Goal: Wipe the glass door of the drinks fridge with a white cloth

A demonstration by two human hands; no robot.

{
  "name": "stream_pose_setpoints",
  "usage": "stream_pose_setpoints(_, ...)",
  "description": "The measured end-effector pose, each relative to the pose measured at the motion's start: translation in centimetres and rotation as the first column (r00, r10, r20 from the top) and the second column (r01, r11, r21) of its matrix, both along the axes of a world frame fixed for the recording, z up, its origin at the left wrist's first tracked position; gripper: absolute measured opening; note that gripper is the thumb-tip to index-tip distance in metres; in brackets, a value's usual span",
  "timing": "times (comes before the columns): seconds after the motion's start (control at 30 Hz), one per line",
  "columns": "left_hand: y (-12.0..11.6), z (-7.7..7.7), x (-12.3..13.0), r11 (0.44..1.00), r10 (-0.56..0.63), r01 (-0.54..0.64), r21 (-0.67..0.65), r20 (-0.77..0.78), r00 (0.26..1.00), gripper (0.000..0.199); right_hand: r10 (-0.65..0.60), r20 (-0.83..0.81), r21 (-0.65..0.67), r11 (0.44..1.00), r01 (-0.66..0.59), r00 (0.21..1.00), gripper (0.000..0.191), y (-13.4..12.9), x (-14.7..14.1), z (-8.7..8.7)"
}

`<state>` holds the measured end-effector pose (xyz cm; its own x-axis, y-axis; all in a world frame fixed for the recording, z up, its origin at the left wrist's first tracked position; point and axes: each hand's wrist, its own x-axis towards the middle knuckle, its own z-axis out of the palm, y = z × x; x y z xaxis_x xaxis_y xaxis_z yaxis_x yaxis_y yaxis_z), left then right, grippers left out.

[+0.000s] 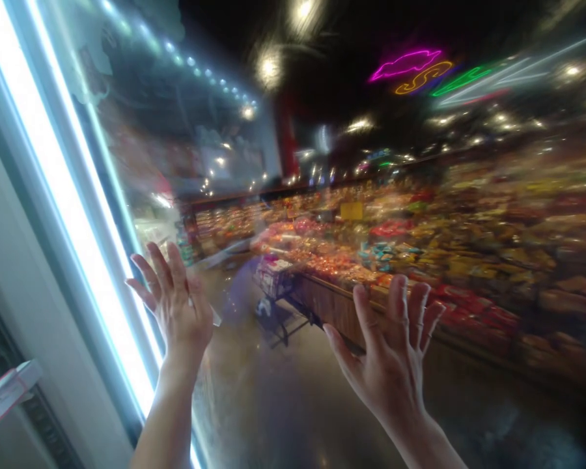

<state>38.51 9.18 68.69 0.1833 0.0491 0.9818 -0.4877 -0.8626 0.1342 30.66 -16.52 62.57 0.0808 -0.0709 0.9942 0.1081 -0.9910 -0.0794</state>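
Yellow sign [351,211], one | cart [273,273], one | left hand [183,316], right hand [390,368]: both grips spread

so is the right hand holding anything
No, the right hand is raised open with its fingers spread apart, and nothing shows in its grasp.

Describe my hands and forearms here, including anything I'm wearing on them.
Your bare left hand and bare right hand wear no gloves. No sleeve shows on your left forearm or right forearm, nor any watch or bracelet. A small pale glint near a left finger's base may be a ring; it's too small to tell.
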Motion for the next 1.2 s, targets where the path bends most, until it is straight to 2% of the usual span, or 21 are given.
stream_pose_setpoints(0.1, -1.8, -3.7, -0.8, 0.982, -0.002, -0.004, 0.187, 0.036, 0.999, 0.073, 0.012, -0.005, -0.011, 1.000, -0.012, 1.000, 0.085, -0.4, -0.1, 0.1)
stream_pose_setpoints(0.17, -2.4, -4.6, -1.0, 0.971, -0.002, -0.006, 0.239, 0.032, 0.999, 0.074, 0.021, -0.010, -0.016, 1.000, -0.021, 1.000, 0.084, -0.8, -0.2, 0.2)
stream_pose_setpoints(0.2, -2.5, -4.0, -1.0, 0.977, -0.007, 0.002, 0.214, 0.024, 1.000, 0.072, 0.022, -0.009, -0.014, 1.000, -0.022, 1.000, 0.084, -1.1, -0.2, 0.2)
stream_pose_setpoints(0.27, -3.0, -1.4, -0.9, 0.995, -0.021, 0.020, 0.095, 0.009, 1.000, 0.067, 0.021, -0.006, 0.000, 1.000, -0.021, 1.000, 0.084, -1.8, -0.5, 0.3)
stream_pose_setpoints(0.33, -4.8, 0.6, -1.2, 1.000, -0.014, 0.015, -0.015, 0.020, 1.000, 0.064, 0.021, 0.002, 0.008, 1.000, -0.021, 1.000, 0.084, -2.7, -0.8, 0.5)
stream_pose_setpoints(0.4, -8.1, -0.1, -2.0, 1.000, -0.001, 0.002, -0.018, 0.043, 0.999, 0.066, 0.020, 0.009, 0.004, 1.000, -0.020, 1.000, 0.083, -4.0, -1.1, 0.6)
stream_pose_setpoints(0.5, -13.6, -3.7, -3.7, 0.965, -0.055, 0.024, 0.260, 0.110, 0.992, 0.074, 0.009, -0.011, 0.006, 1.000, -0.009, 1.000, 0.082, -6.6, -1.7, 0.6)
stream_pose_setpoints(0.53, -15.0, -4.1, -4.2, 0.941, -0.077, 0.030, 0.336, 0.129, 0.989, 0.075, 0.001, -0.024, 0.006, 1.000, -0.001, 1.000, 0.082, -7.6, -2.0, 0.6)
stream_pose_setpoints(0.6, -16.6, -2.7, -4.7, 0.931, -0.091, 0.034, 0.364, 0.139, 0.986, 0.077, -0.026, -0.033, 0.001, 1.000, 0.026, 0.999, 0.083, -9.8, -2.7, 0.7)
stream_pose_setpoints(0.7, -18.0, 1.8, -4.8, 0.980, -0.067, 0.043, 0.193, 0.117, 0.991, 0.072, -0.070, -0.018, -0.003, 0.998, 0.070, 0.997, 0.083, -12.8, -3.7, 1.2)
stream_pose_setpoints(0.73, -18.8, 2.4, -4.9, 0.984, -0.066, 0.046, 0.173, 0.113, 0.991, 0.072, -0.078, -0.016, 0.000, 0.997, 0.078, 0.997, 0.084, -13.7, -4.0, 1.3)
stream_pose_setpoints(0.77, -19.9, 2.3, -5.1, 0.983, -0.068, 0.047, 0.180, 0.110, 0.992, 0.072, -0.082, -0.019, 0.005, 0.997, 0.082, 0.996, 0.084, -14.5, -4.3, 1.4)
stream_pose_setpoints(0.83, -22.5, -0.1, -5.9, 0.949, -0.102, 0.061, 0.309, 0.118, 0.988, 0.074, -0.079, -0.039, 0.012, 0.997, 0.080, 0.996, 0.084, -16.2, -4.9, 1.4)
stream_pose_setpoints(0.9, -24.9, -3.1, -6.9, 0.865, -0.169, 0.087, 0.495, 0.123, 0.978, 0.072, -0.071, -0.065, 0.007, 0.997, 0.071, 0.995, 0.083, -17.8, -5.4, 1.4)
stream_pose_setpoints(0.93, -25.9, -3.8, -7.2, 0.834, -0.192, 0.093, 0.544, 0.128, 0.973, 0.071, -0.068, -0.075, -0.001, 0.998, 0.068, 0.995, 0.082, -18.5, -5.7, 1.3)
stream_pose_setpoints(0.97, -26.6, -3.7, -7.4, 0.825, -0.201, 0.095, 0.558, 0.132, 0.971, 0.071, -0.067, -0.083, -0.010, 0.998, 0.067, 0.994, 0.081, -19.3, -5.9, 1.3)
stream_pose_setpoints(1.0, -27.1, -2.9, -7.5, 0.836, -0.198, 0.094, 0.541, 0.139, 0.970, 0.071, -0.067, -0.087, -0.019, 0.998, 0.065, 0.994, 0.080, -20.0, -6.2, 1.2)
stream_pose_setpoints(1.1, -28.1, 1.1, -7.6, 0.917, -0.153, 0.084, 0.391, 0.148, 0.977, 0.074, -0.055, -0.094, -0.035, 0.998, 0.052, 0.994, 0.079, -21.8, -6.7, 1.2)
stream_pose_setpoints(1.13, -28.5, 1.6, -7.7, 0.935, -0.144, 0.086, 0.344, 0.146, 0.979, 0.074, -0.048, -0.094, -0.040, 0.998, 0.044, 0.994, 0.080, -22.3, -6.8, 1.1)
stream_pose_setpoints(1.17, -29.0, 1.4, -7.8, 0.942, -0.140, 0.087, 0.326, 0.143, 0.980, 0.075, -0.042, -0.094, -0.047, 0.998, 0.038, 0.995, 0.080, -22.7, -6.9, 1.0)
stream_pose_setpoints(1.2, -29.6, 0.3, -8.1, 0.934, -0.141, 0.085, 0.347, 0.140, 0.980, 0.075, -0.038, -0.094, -0.055, 0.998, 0.033, 0.995, 0.080, -23.2, -7.0, 0.8)
